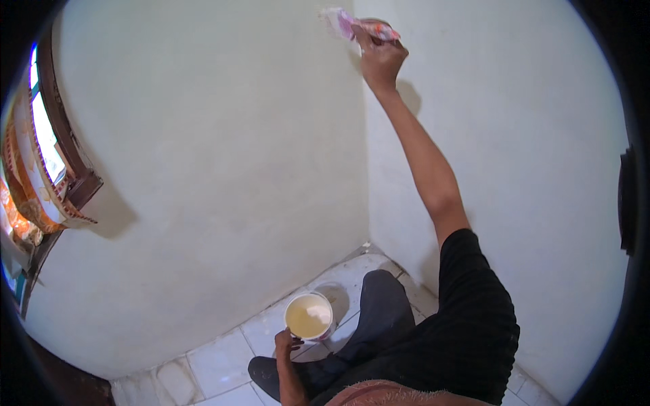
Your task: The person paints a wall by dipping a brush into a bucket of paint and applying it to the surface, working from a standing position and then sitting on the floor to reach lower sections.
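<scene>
High up near the wall corner, my right hand [383, 61] is closed around the handle of a paintbrush [349, 26]. Its pale bristles point left toward the left wall, though from here I cannot tell if they touch it. The handle carries orange and white smears. Down by my knees, my left hand [287, 342] grips the near-left rim of a white bucket [332, 327]. Inside the bucket is pale cream paint [308, 319], lower than the rim. The bucket is beside my bent leg, close to the foot of the left wall.
Two pale walls meet at a corner ahead; the left wall [217, 155] carries a brown-framed window [64, 128] with an orange-and-white curtain [30, 189]. White floor tiles [220, 362] lie below. A dark object [627, 201] is at the far right edge.
</scene>
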A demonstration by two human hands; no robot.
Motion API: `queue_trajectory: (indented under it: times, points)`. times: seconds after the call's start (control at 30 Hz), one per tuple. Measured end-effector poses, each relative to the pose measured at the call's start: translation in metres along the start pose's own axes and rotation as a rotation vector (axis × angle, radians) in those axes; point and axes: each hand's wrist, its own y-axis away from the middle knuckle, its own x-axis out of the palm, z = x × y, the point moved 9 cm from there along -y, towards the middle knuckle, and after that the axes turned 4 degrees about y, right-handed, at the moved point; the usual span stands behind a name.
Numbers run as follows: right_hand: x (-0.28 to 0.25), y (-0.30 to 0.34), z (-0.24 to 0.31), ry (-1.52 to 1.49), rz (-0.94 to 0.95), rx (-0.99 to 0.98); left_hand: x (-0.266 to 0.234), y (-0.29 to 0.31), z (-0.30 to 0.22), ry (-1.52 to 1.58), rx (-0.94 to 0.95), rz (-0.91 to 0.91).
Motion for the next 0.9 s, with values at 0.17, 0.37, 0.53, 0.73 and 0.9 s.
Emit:
queue_trajectory:
  times: [0.17, 0.37, 0.53, 0.73, 0.9]
  points:
    - [-0.033, 0.039, -0.019, -0.065, -0.139, 0.101, -0.04, -0.024, -0.017, -0.018, 0.09, -0.073]
    - [-0.016, -0.043, -0.034, -0.151, -0.221, 0.007, -0.166, 0.027, -0.127, -0.581, 0.352, -0.291]
    - [0.006, -0.134, -0.035, -0.248, -0.303, 0.185, -0.201, 0.122, -0.207, -1.031, 0.238, -0.188]
    - [0.034, -0.089, -0.05, -0.456, -0.436, 0.959, -0.234, 0.179, -0.216, -1.654, 0.455, 0.033]
    - [0.076, -0.096, -0.038, -0.638, -0.588, 1.302, -0.143, 0.287, -0.245, -1.586, 0.996, 0.212]
